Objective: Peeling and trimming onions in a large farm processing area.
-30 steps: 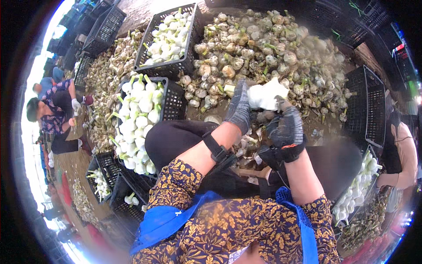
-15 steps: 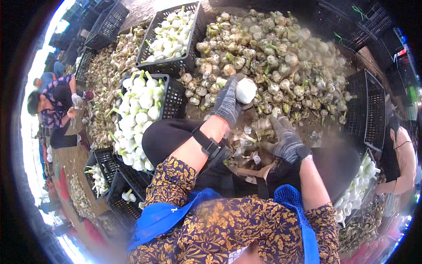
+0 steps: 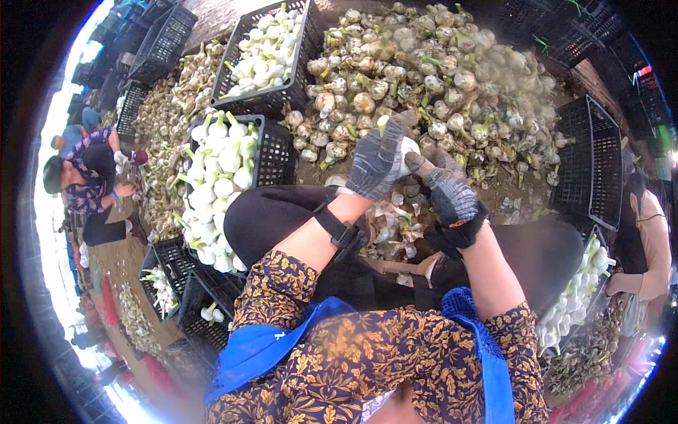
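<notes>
My left hand, in a grey knit glove, is closed round a white garlic bulb; its cut green stem end pokes out above the fingers. From the other side my right hand, gloved alike, meets the bulb with its thumb and curled fingers pressed against it. Both gloves cover much of the bulb. Below the hands, loose garlic skins are scattered on the ground between my legs. Beyond them spreads a big heap of unpeeled, soil-stained garlic.
Left of my knee, a black crate is heaped with clean white garlic; another filled crate stands behind it. A black crate stands at the right. A person works at far left, another at far right.
My right hand has come up and inward from the skins to the garlic bulb. My left hand has drawn slightly nearer, turning the bulb so less of it shows.
</notes>
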`<state>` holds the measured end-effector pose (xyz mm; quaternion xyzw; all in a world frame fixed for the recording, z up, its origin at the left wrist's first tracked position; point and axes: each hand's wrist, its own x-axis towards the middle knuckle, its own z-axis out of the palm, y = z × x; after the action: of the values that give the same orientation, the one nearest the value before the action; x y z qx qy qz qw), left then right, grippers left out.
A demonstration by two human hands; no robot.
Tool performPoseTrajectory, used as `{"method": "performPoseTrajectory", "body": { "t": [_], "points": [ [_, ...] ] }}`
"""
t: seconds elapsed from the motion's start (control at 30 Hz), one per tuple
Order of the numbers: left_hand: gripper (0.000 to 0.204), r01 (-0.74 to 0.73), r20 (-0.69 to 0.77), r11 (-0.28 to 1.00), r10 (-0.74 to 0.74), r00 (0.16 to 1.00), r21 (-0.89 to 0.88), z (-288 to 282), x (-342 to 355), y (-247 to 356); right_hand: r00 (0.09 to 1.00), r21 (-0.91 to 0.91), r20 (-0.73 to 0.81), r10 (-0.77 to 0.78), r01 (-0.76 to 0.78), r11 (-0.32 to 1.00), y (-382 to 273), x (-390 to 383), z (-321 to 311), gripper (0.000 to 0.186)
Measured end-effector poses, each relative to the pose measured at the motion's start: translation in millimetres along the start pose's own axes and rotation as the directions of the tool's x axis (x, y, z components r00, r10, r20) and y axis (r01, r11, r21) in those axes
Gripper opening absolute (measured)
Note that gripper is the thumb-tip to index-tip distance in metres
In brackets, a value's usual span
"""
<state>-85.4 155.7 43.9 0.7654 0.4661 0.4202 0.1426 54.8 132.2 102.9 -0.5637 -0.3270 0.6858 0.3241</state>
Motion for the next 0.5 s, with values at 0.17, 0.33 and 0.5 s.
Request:
{"method": "performPoseTrajectory", "body": {
  "t": [0.17,0.33,0.5],
  "points": [
    [0.038,-0.137,0.007,0.97,0.138,0.99,0.201,-2.8,-4.6,4.2,0.999,-0.024,-0.005,0.033,-0.033,0.999,6.4,1.5,-9.8,0.028],
    [0.047,-0.133,-0.058,0.918,0.166,0.984,0.374,-4.5,-4.8,5.0,0.912,-0.495,-0.048,-0.407,0.332,0.803,18.4,8.4,-16.2,0.027],
    [0.047,0.17,0.073,0.98,-0.177,0.981,0.099,-5.6,0.2,20.0,0.878,-0.668,-0.153,-0.453,0.246,0.702,29.8,17.5,-26.8,0.031]
  ]
}}
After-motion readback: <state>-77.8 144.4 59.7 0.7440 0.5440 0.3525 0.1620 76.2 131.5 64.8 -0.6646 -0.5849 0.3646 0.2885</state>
